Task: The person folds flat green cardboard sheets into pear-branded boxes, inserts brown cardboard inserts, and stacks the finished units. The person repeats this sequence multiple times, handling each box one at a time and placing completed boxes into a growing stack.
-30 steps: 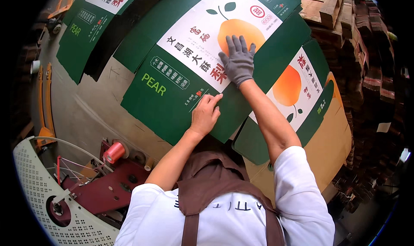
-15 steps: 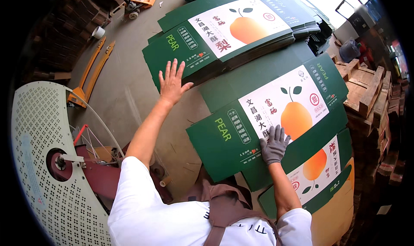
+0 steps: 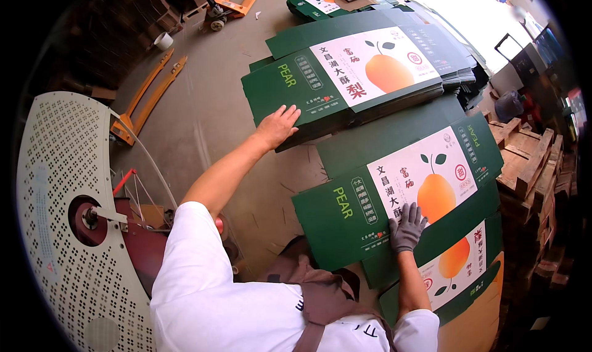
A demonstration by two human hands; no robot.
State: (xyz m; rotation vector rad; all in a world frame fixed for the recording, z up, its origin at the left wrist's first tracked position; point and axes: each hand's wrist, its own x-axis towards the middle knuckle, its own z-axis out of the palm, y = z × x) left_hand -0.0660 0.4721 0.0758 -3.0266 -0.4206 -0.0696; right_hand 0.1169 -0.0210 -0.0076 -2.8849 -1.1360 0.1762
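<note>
My bare left hand point(image 3: 279, 128) is at the near left edge of a stack of flat green carton blanks point(image 3: 265, 93). Its fingers reach over the corner of the top sheet, with the thumb apart from them; no firm grip shows. My right hand point(image 3: 407, 228), in a grey glove, lies palm down with fingers stretched out on a nearer carton blank point(image 3: 333, 225). That blank is green with a white panel and an orange-yellow pear. Partly under it, closer to me, is another printed blank point(image 3: 453, 262), turned the other way round.
On the left stands a machine with a perforated pale guard point(image 3: 61, 167). Orange pallet-truck forks point(image 3: 148, 99) rest on the floor behind it. Wooden pallets point(image 3: 524, 161) are stacked at the right. More green cartons point(image 3: 302, 9) lie at the far end.
My left hand has moved to the stack's edge, its fingers less spread. My right hand stays flat on the nearer blank. The whole view has shifted, showing more of the far end.
</note>
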